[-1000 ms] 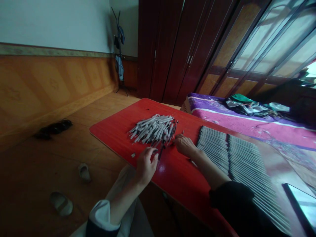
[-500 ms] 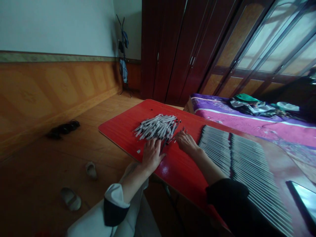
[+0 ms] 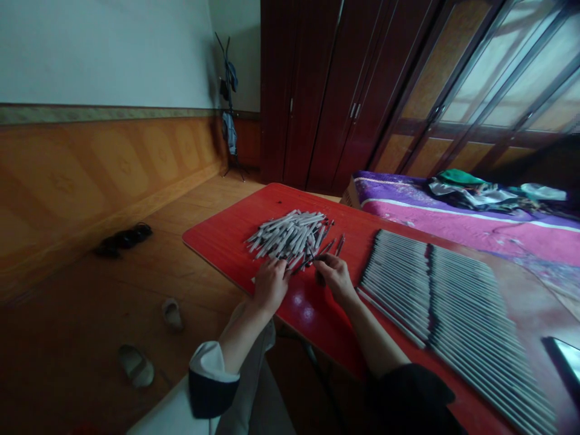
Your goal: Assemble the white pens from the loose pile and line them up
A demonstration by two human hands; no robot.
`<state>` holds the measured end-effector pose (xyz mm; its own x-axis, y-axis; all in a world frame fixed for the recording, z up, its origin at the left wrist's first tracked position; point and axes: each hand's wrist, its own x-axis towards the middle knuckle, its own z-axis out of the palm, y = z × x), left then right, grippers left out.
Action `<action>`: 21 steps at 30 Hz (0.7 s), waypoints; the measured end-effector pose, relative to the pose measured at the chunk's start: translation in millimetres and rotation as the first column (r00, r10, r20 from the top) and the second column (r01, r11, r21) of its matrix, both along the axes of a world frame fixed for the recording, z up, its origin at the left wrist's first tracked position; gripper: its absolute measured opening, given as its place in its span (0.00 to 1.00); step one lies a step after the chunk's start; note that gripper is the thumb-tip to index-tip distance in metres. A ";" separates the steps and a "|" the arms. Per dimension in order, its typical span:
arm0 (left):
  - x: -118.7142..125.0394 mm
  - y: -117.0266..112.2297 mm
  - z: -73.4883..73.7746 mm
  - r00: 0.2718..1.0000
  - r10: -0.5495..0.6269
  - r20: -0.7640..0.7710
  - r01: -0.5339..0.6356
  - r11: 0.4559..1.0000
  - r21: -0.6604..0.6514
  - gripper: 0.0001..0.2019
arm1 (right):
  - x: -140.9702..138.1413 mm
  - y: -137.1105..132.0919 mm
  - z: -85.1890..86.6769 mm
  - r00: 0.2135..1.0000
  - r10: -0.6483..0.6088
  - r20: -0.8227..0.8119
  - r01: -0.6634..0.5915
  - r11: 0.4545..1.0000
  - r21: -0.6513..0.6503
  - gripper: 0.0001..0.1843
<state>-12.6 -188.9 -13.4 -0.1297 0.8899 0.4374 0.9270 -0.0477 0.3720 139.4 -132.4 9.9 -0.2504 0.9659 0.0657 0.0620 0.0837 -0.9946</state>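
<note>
A loose heap of white pens with dark tips (image 3: 287, 237) lies in the middle of the red table-top (image 3: 226, 244). My left hand (image 3: 270, 285) rests on the heap's near edge, with its fingers curled over the pens. My right hand (image 3: 335, 278) sits just to the right of the heap, its fingers pinched around a thin dark pen (image 3: 322, 256). Several stray pens lie between that hand and the heap. To the right, a large block of pens in neat parallel rows (image 3: 453, 314) lies beyond my right forearm.
A pink and purple bedcover (image 3: 453, 217) with crumpled clothes lies behind the table. A dark tablet or phone (image 3: 562, 362) lies at the lower right. Slippers (image 3: 136, 365) and dark shoes (image 3: 123, 239) are on the wooden floor. A wardrobe (image 3: 308, 90) and a coat stand (image 3: 229, 103) stand behind.
My right hand has drawn slightly back from the heap with its fingers closed. My left hand has curled over the heap's edge. The whole view has turned slightly.
</note>
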 end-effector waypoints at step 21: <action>-4.9 15.9 -6.1 0.450 -0.270 0.851 0.055 0.960 0.276 0.11 | 9.2 15.9 -8.1 0.972 0.157 -0.173 -0.189 0.964 -0.187 0.14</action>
<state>-17.5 -173.0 -19.4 -0.3989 0.8555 0.3302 0.0828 -0.3250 0.9421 148.6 -116.5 1.8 -0.4172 0.9058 -0.0738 -0.0925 -0.1231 -0.9881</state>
